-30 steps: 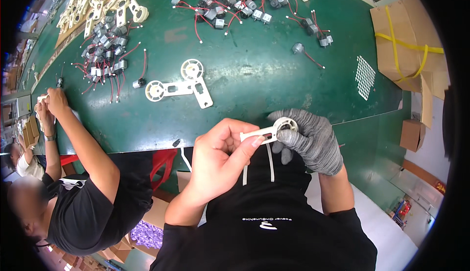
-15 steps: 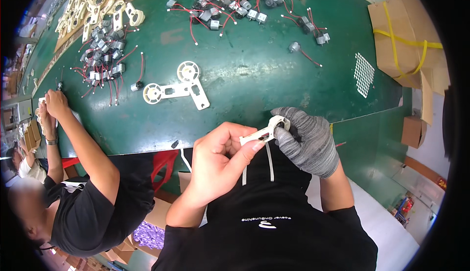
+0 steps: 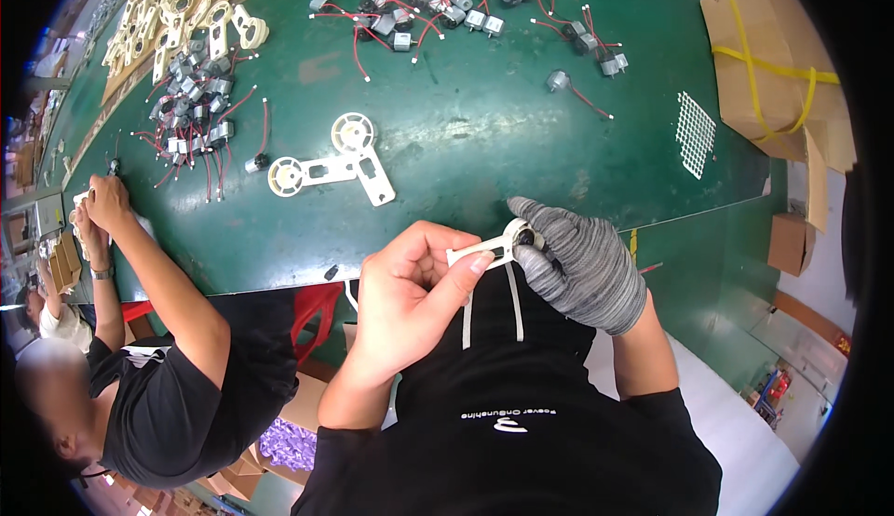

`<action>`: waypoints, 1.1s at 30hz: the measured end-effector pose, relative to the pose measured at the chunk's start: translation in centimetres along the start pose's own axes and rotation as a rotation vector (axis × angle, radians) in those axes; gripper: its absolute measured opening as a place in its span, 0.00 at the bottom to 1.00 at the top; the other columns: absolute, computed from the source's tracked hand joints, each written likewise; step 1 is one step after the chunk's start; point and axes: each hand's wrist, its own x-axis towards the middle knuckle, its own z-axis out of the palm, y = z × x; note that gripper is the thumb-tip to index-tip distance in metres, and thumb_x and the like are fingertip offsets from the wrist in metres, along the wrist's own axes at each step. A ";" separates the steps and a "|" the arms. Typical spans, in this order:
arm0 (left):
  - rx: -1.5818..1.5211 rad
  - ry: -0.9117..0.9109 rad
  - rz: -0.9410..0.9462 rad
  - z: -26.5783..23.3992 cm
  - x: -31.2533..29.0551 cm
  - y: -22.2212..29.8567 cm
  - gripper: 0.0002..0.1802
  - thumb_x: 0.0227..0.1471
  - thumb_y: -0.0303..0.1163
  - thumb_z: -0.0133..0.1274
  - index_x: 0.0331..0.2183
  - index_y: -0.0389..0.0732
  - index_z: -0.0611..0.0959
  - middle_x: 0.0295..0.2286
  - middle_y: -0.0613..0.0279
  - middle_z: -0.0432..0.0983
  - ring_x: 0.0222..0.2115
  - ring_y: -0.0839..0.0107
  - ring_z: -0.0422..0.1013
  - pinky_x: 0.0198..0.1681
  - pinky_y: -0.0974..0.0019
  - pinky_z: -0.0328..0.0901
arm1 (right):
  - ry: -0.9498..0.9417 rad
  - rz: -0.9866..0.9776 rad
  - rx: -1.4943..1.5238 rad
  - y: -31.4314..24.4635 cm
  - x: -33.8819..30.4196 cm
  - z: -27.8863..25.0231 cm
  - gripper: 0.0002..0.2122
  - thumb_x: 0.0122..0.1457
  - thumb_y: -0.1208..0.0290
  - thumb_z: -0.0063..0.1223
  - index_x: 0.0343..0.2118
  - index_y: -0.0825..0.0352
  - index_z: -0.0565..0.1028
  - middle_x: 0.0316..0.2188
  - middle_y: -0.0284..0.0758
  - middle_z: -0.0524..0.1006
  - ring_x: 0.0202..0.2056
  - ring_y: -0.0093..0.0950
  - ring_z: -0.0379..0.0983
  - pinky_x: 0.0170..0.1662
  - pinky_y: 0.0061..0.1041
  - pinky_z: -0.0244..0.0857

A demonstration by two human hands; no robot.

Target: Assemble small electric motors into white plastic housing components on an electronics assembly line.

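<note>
The white plastic bracket was held in the air just off the near edge of the green tabletop, above the person's black shirt and between the two hands. The bare left hand pinched the flat end of the bracket between thumb and fingertips, its other fingers curled in. The right hand, in a grey knit glove, closed around the bracket's round ring end, with thumb and forefinger pressing on a small dark part seated in that ring. The two hands were close together, joined only by the bracket, which lay nearly level and ran from left to right.

On the tabletop, well beyond the hands, lay another white bracket assembly with two round ends. Small motors with red wires were scattered at the far side, and another heap of motors lay to the left beside a row of cream plastic parts. A cardboard box with yellow strapping stood at the right. A co-worker's arm reached in from the left.
</note>
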 end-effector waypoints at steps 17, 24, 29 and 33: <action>0.472 -0.073 0.330 0.2 0.1 1.5 0.09 0.54 0.22 0.70 0.38 0.33 0.87 0.29 0.59 0.82 0.21 0.78 0.71 0.25 0.72 0.64 | -0.036 0.236 0.516 1.7 0.0 0.2 0.17 0.59 0.73 0.67 0.52 0.66 0.83 0.30 0.34 0.83 0.23 0.21 0.72 0.31 0.23 0.69; 0.494 -0.101 0.214 0.4 0.2 2.9 0.09 0.54 0.25 0.71 0.36 0.34 0.87 0.28 0.62 0.83 0.23 0.82 0.73 0.27 0.74 0.66 | 0.034 0.131 0.436 1.4 0.3 0.9 0.17 0.59 0.75 0.66 0.52 0.68 0.82 0.30 0.35 0.84 0.25 0.21 0.76 0.32 0.23 0.72; 0.825 0.080 0.436 -3.6 3.8 8.7 0.10 0.56 0.23 0.67 0.41 0.34 0.87 0.35 0.61 0.84 0.31 0.77 0.78 0.33 0.71 0.72 | -0.014 0.198 0.596 2.0 0.7 1.0 0.17 0.62 0.71 0.66 0.53 0.70 0.81 0.30 0.34 0.83 0.28 0.21 0.79 0.36 0.23 0.75; 0.714 0.422 0.810 -6.3 9.8 14.8 0.49 0.64 0.28 0.63 0.73 0.33 0.51 0.69 0.33 0.54 0.69 0.49 0.60 0.66 0.57 0.64 | 0.009 0.243 0.748 2.1 0.6 0.9 0.15 0.63 0.74 0.64 0.53 0.70 0.80 0.28 0.31 0.82 0.27 0.19 0.77 0.36 0.22 0.74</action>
